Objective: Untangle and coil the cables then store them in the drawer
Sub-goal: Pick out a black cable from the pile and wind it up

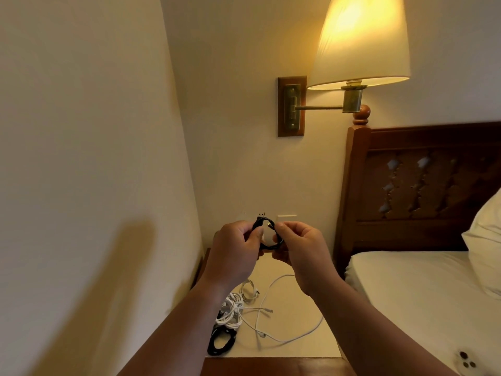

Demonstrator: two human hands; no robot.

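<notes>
A black cable (267, 232) wound into a small ring is held up in the air over the nightstand, its USB plug sticking out at the top. My left hand (234, 251) grips the ring's left side and my right hand (299, 253) pinches its right side. On the nightstand top (298, 346) below lie a tangle of white cables (233, 308), a loose white cable (292, 337) curving to the right, and a coiled black cable (221, 341) near the front left. No drawer is visible.
The nightstand stands in a corner, with a wall on the left and behind it. A bed (423, 294) with a wooden headboard (423, 185) and pillow is at the right. A lit wall lamp (360, 44) hangs above. A small white object (465, 360) lies on the bed's edge.
</notes>
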